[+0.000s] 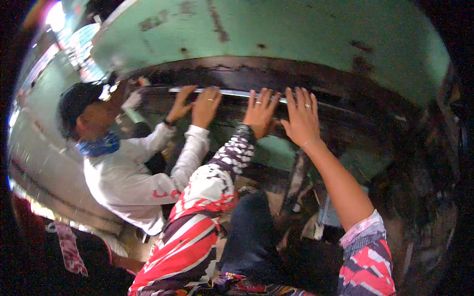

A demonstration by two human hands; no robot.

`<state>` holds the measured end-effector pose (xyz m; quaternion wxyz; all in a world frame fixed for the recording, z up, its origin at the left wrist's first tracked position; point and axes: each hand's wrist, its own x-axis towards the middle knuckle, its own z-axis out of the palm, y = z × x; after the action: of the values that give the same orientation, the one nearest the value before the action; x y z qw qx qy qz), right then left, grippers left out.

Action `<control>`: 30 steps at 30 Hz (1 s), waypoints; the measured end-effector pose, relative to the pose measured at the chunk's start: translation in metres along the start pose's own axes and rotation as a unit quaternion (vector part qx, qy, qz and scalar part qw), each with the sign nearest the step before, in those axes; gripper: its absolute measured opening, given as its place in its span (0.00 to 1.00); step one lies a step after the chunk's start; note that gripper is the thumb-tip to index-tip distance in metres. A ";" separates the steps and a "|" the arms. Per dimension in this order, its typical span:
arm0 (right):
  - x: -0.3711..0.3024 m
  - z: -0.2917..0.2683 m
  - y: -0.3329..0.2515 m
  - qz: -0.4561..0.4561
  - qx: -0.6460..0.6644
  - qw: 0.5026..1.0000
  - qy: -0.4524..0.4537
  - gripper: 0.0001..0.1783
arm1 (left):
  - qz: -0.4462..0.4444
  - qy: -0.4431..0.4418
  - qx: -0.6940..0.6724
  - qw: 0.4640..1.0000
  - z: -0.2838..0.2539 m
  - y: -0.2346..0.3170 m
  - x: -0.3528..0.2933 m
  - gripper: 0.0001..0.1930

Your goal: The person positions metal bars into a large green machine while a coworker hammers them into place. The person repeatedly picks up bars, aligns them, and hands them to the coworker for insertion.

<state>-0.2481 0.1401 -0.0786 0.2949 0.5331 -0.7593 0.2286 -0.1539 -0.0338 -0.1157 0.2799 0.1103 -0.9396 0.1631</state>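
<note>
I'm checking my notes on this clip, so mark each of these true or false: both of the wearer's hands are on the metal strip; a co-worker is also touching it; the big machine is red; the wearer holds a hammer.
1. Both hands, the left hand and right hand, lie flat on the metal strip. True.
2. A co-worker's hands also press on that strip. True.
3. The machine body is red. False: it is pale green with rust spots.
4. The wearer holds a hammer. False: the fingers of both hands are spread open, holding no tool.

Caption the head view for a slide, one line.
Left hand and right hand press flat on a thin metal strip under a green machine housing, beside a co-worker's hands.
</note>
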 end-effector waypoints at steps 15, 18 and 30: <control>-0.131 -0.090 0.068 0.182 0.117 0.976 -0.029 0.37 | 0.061 0.015 -0.013 0.998 0.008 0.007 0.004 0.69; -0.134 -0.111 0.076 0.201 0.160 0.966 -0.040 0.37 | 0.046 -0.018 0.036 0.998 0.016 -0.001 0.012 0.72; -0.357 -0.150 0.090 0.537 0.412 0.701 -0.225 0.43 | 0.021 -0.035 -0.020 0.999 -0.003 0.008 0.023 0.69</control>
<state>-0.2105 0.5091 -0.2201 -0.3066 0.1383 -0.7908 0.5115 -0.1736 -0.0277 -0.1021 0.2456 0.0907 -0.9540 0.1463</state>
